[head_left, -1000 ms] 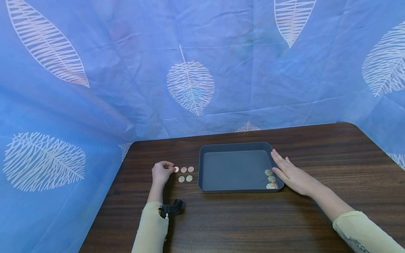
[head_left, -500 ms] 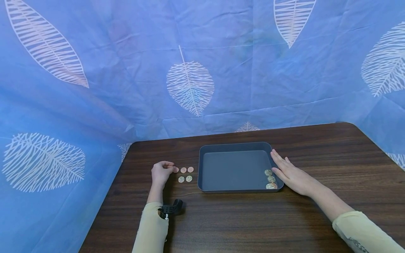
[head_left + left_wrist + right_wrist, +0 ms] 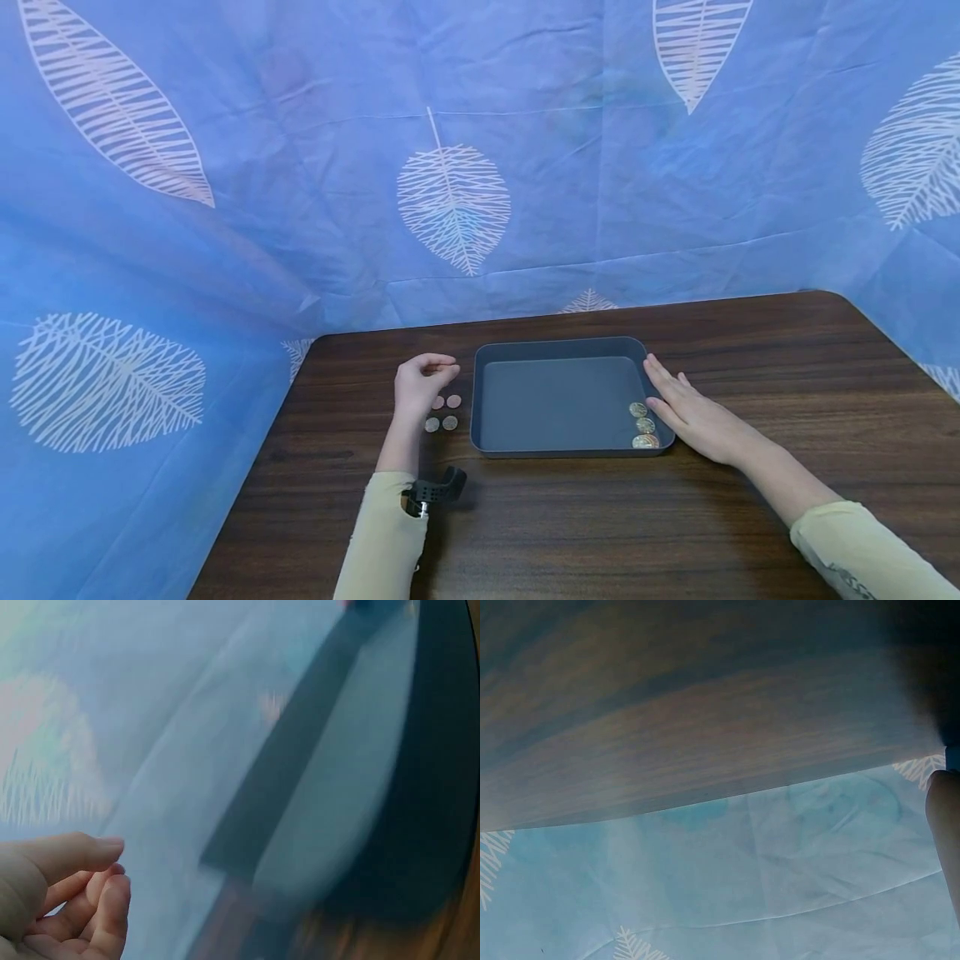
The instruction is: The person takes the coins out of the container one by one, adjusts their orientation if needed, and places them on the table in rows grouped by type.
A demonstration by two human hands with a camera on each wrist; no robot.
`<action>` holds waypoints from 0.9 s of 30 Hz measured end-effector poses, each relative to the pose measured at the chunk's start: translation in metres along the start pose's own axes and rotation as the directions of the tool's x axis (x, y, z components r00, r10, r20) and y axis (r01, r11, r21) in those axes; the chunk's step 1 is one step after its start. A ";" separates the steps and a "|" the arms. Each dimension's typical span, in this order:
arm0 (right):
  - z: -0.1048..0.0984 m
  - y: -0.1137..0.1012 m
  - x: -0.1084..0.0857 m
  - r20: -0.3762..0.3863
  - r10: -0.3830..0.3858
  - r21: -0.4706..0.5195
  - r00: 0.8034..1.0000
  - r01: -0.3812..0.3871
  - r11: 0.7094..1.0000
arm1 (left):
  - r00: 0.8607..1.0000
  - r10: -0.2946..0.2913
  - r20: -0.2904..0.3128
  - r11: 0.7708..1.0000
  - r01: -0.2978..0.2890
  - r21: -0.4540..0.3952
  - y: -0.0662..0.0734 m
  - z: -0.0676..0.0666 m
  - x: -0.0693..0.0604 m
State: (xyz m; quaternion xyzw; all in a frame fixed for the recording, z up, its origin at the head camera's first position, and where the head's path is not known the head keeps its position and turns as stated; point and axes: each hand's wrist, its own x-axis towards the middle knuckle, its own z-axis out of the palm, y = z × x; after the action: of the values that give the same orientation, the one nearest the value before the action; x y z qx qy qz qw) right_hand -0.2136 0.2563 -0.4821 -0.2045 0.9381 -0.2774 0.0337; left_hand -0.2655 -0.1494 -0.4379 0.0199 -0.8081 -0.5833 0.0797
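Raised above the table between the loose coins and the tray's left side, my left hand pinches thumb against fingers; the coin between them is hidden by the fingertips. In the left wrist view the left hand is beside the grey tray. Below it lie two copper coins and two paler coins. The tray has several coins at its right end. My right hand rests with straight fingers against the tray's right edge; the right wrist view shows one finger.
The dark wooden table carries the tray and coins. Behind it and at both sides hangs a blue cloth with white leaf prints. A black band is on the left wrist.
My left hand has lifted from the leftmost copper coin's place and moved right and away from me toward the tray, fingers still pinched. The right hand and the tray have not moved.
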 end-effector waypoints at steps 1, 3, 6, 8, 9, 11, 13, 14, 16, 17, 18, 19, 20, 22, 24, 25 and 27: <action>0.000 0.000 0.000 0.000 0.002 0.001 1.000 -0.002 1.000 | 1.000 0.021 0.019 1.000 -0.021 -0.019 0.005 0.007 -0.001; 0.001 0.000 0.000 0.004 0.007 0.001 1.000 -0.007 1.000 | 0.996 0.055 0.065 0.997 -0.051 -0.057 0.014 0.023 -0.003; 0.002 0.000 0.000 0.010 0.016 -0.003 1.000 -0.016 1.000 | 0.981 0.104 0.163 0.991 -0.089 -0.096 0.026 0.051 -0.011; 0.002 0.000 0.000 0.009 0.018 -0.007 1.000 -0.018 1.000 | 0.964 0.123 0.236 0.990 -0.102 -0.101 0.033 0.072 -0.018; 0.002 0.000 0.000 0.006 0.017 -0.011 1.000 -0.017 1.000 | 0.954 0.127 0.272 0.990 -0.104 -0.096 0.036 0.083 -0.022; 0.002 0.000 0.000 0.005 0.019 -0.011 1.000 -0.019 1.000 | 0.935 0.124 0.333 0.992 -0.104 -0.077 0.041 0.105 -0.030; 0.002 0.000 0.001 0.004 0.022 -0.013 1.000 -0.022 1.000 | 0.914 0.130 0.386 0.991 -0.115 -0.060 0.044 0.125 -0.037; 0.002 0.000 0.001 0.004 0.022 -0.014 1.000 -0.022 1.000 | 0.904 0.129 0.408 0.992 -0.121 -0.045 0.044 0.134 -0.041; 0.003 0.000 0.001 0.005 0.027 -0.014 1.000 -0.027 1.000 | 0.886 0.125 0.447 0.992 -0.127 -0.025 0.045 0.150 -0.047; 0.003 0.000 0.001 0.004 0.026 -0.014 1.000 -0.026 1.000 | 0.877 0.125 0.464 0.991 -0.134 -0.013 0.045 0.156 -0.049; 0.003 0.000 0.001 0.004 0.025 -0.014 1.000 -0.025 1.000 | 0.868 0.122 0.481 0.990 -0.139 0.000 0.045 0.162 -0.052; 0.003 0.000 0.001 0.004 0.023 -0.013 1.000 -0.023 1.000 | 0.862 0.119 0.494 0.989 -0.145 0.015 0.045 0.167 -0.053; 0.003 0.001 0.001 0.004 0.022 -0.013 1.000 -0.022 1.000 | 0.855 0.114 0.506 0.988 -0.153 0.036 0.044 0.171 -0.055; 0.003 0.001 0.002 0.005 0.021 -0.012 1.000 -0.021 1.000 | 0.845 0.107 0.525 0.983 -0.168 0.070 0.042 0.179 -0.056; 0.002 0.001 0.002 0.005 0.019 -0.011 1.000 -0.019 1.000 | 0.836 0.103 0.539 0.978 -0.183 0.097 0.041 0.184 -0.057; 0.002 0.001 0.001 0.005 0.021 -0.010 1.000 -0.021 1.000 | 0.833 0.101 0.545 0.975 -0.192 0.113 0.040 0.186 -0.057; 0.002 0.001 0.001 0.002 0.017 -0.006 1.000 -0.017 1.000 | 0.824 0.096 0.559 0.969 -0.206 0.137 0.040 0.191 -0.058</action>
State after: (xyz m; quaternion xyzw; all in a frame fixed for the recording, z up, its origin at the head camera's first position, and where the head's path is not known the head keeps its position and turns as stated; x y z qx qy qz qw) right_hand -0.2140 0.2558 -0.4838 -0.1967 0.9406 -0.2742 0.0366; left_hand -0.2352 0.0495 -0.4649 -0.2042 -0.8482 -0.4759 -0.1110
